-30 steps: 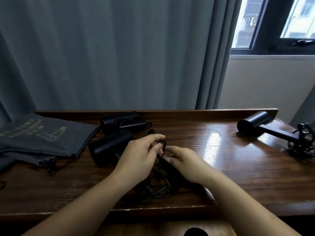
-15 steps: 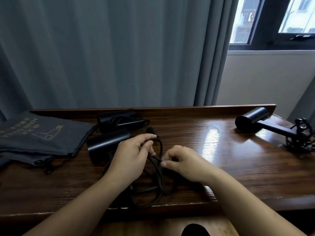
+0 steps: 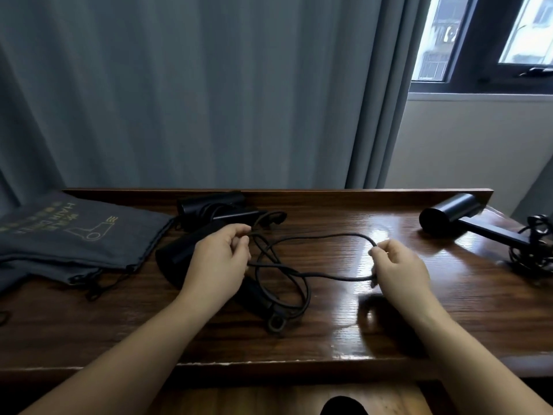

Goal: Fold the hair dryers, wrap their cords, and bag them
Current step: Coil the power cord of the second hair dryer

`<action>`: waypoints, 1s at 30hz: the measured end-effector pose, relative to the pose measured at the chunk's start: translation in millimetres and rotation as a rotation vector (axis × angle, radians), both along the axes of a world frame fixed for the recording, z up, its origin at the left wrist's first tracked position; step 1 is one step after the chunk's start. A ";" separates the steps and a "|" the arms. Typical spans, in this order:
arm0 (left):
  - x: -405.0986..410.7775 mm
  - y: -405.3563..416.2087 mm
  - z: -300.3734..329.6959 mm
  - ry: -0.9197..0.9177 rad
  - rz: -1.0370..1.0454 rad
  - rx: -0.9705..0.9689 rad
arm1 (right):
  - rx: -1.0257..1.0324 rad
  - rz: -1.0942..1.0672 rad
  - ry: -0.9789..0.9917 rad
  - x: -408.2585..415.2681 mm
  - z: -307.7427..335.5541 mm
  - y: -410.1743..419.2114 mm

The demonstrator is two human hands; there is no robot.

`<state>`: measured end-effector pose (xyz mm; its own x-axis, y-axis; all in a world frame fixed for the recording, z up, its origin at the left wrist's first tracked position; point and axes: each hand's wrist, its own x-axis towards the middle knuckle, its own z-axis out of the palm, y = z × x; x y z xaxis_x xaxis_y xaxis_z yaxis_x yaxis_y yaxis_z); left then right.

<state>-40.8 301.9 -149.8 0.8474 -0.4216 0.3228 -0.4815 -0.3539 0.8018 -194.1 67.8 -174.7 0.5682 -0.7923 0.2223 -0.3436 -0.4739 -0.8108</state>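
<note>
Grey drawstring bags (image 3: 74,235) at the table's (image 3: 344,330) left; centre, the left hand (image 3: 220,259), over a black hair dryer (image 3: 182,253), pinches its cord (image 3: 299,272), whose far loop the right hand (image 3: 398,268) pinches; behind lies a folded dryer (image 3: 215,209), at right an unfolded one (image 3: 454,214)

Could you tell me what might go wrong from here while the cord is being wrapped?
The black cord crosses itself in loose loops between the left hand and the right hand, so pulling could tighten a knot. Its slack loops lie near the front edge of the glossy wooden table and might slide off.
</note>
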 end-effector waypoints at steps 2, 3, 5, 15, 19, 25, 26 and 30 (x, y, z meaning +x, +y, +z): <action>0.1 -1.7 0.6 -0.027 -0.004 0.046 | -0.215 -0.045 0.287 -2.4 4.0 5.1; 0.0 -2.6 1.2 -0.038 -0.009 0.072 | -0.296 -0.023 0.438 -1.3 5.7 8.5; -0.1 -3.4 2.8 -0.049 -0.023 0.115 | -0.408 0.072 0.545 2.9 6.6 15.7; -6.1 -5.5 1.0 -0.075 -0.103 0.098 | -0.472 0.622 0.252 70.4 13.3 53.7; -4.2 0.7 -2.5 -0.070 -0.095 0.035 | -0.429 0.483 0.177 78.9 11.3 54.7; 4.2 1.5 -0.1 -0.079 -0.063 -0.032 | -0.597 0.333 -0.320 60.7 40.9 27.8; 6.0 1.3 0.5 -0.079 -0.051 -0.039 | -0.522 0.294 -0.419 55.4 46.4 19.9; 5.6 -1.1 4.9 -0.084 -0.057 -0.075 | -0.134 0.163 -0.683 36.2 54.6 -15.2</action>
